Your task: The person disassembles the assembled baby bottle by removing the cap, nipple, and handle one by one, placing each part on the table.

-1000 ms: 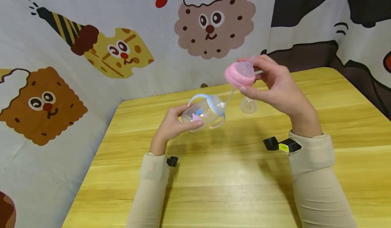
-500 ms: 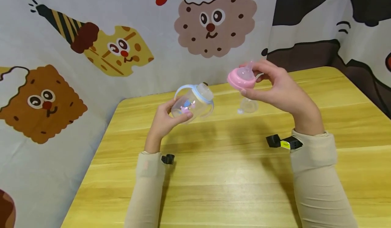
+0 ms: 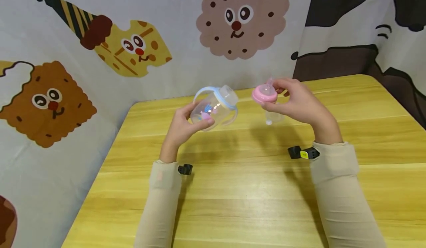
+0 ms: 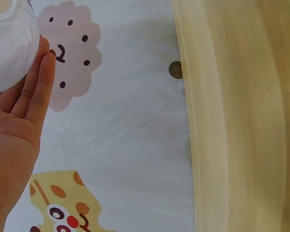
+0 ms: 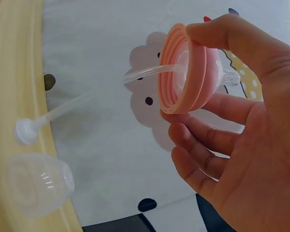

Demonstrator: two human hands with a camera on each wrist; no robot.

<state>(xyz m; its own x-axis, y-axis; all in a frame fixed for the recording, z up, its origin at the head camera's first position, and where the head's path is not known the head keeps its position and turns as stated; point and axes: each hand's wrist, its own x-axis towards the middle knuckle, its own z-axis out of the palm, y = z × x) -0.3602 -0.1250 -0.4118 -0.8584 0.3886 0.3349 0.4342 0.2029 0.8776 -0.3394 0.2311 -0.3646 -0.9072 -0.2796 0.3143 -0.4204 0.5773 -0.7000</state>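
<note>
My left hand [image 3: 181, 128] holds a clear baby bottle [image 3: 213, 109] round its body, thumb across the near side. The bottle is tilted, its uncapped mouth facing up and right. It has a pale blue ring with two handles and small blue and pink prints. My right hand [image 3: 304, 102] pinches a pink bottle collar [image 5: 198, 72] with a clear teat between thumb and fingers. From the collar's underside a thin straw [image 5: 150, 72] hangs down, ending in a whitish weight [image 5: 25, 131]. In the head view the collar is right of the bottle mouth, apart from it.
A clear dome cap [image 5: 41, 183] stands on the wooden table [image 3: 246, 189], behind the straw in the head view. A cloth backdrop [image 3: 179, 74] with cartoon biscuits and cheese rises along the table's back and left edges. Both wrists carry small black cameras.
The straw's end was at the bottle mouth a second ago and has come away from it. The bottle moved left, then slightly back right. The straw and collar now hang lower.
</note>
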